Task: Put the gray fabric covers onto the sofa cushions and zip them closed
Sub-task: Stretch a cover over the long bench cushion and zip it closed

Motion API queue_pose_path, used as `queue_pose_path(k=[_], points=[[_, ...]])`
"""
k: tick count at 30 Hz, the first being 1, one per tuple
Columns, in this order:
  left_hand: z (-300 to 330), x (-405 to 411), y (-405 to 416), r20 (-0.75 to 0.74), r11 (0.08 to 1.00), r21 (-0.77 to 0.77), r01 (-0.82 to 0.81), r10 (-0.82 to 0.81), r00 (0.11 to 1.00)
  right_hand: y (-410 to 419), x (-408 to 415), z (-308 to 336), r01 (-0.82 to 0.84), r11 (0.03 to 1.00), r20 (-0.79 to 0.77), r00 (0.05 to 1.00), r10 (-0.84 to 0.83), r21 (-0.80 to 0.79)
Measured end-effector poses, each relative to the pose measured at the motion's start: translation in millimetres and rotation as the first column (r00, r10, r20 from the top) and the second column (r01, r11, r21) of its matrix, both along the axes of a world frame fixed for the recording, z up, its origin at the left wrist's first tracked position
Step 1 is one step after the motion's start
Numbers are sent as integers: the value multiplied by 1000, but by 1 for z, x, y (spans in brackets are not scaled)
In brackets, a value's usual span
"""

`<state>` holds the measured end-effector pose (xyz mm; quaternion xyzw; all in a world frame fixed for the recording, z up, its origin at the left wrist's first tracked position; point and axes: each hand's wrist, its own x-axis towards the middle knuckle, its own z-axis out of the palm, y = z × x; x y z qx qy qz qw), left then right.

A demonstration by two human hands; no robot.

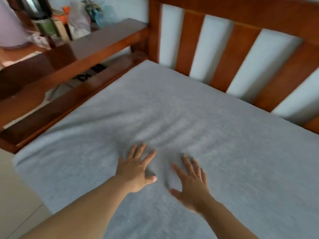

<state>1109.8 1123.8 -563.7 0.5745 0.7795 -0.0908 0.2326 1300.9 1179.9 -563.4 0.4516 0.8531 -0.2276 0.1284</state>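
Observation:
A large seat cushion in its gray fabric cover [172, 104] lies flat on the wooden sofa frame and fills most of the view. My left hand [136, 168] presses palm-down on the cover near the middle, fingers straight and spread. My right hand [191, 181] lies flat beside it, a short gap apart, fingers also spread. Soft wrinkles fan out in the fabric just beyond the fingertips. No zipper shows from here. The picture is blurred by motion.
The slatted wooden backrest [233, 54] rises behind the cushion against a pale wall. A wooden armrest [72, 54] runs along the left side. Beyond it a side table holds a lilac container [10, 26], jars and plastic bags [77, 19]. Pale floor tiles [15, 204] lie at lower left.

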Motion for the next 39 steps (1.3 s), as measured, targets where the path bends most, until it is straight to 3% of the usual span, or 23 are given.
queue_pose_path(k=[3, 6, 9, 14, 17, 20, 24, 27, 31, 39], points=[[7, -41, 8, -28, 998, 47, -42, 43, 999, 19, -44, 7, 82, 995, -57, 995, -78, 61], [5, -81, 7, 38, 992, 10, -125, 124, 992, 31, -83, 4, 166, 986, -15, 986, -165, 30], [-6, -110, -12, 72, 998, 20, -61, 59, 996, 18, -118, -5, 80, 997, 68, 994, -81, 24], [2, -139, -21, 21, 996, 84, 38, -40, 999, -2, -157, 3, -99, 995, 0, 995, 99, 28], [7, -164, -10, -57, 991, 78, -107, 112, 992, 14, -180, 12, -103, 990, -31, 994, 106, 96], [-2, -189, -7, -20, 967, -47, -250, 250, 968, 37, -212, 13, -95, 988, -44, 994, 101, 124], [-16, -200, -12, -21, 972, -77, -222, 221, 975, 42, -251, -4, -170, 981, -5, 985, 171, 95], [-18, -193, -30, -20, 976, -73, -206, 205, 979, 12, -246, -18, -204, 971, 39, 979, 200, 126], [-13, -161, -77, 3, 983, -86, -165, 166, 986, -40, -198, -33, -254, 928, -12, 963, 268, 271], [1, -88, -144, 114, 994, -94, -60, 71, 991, -115, -121, -22, -278, 936, 19, 960, 280, 214]])
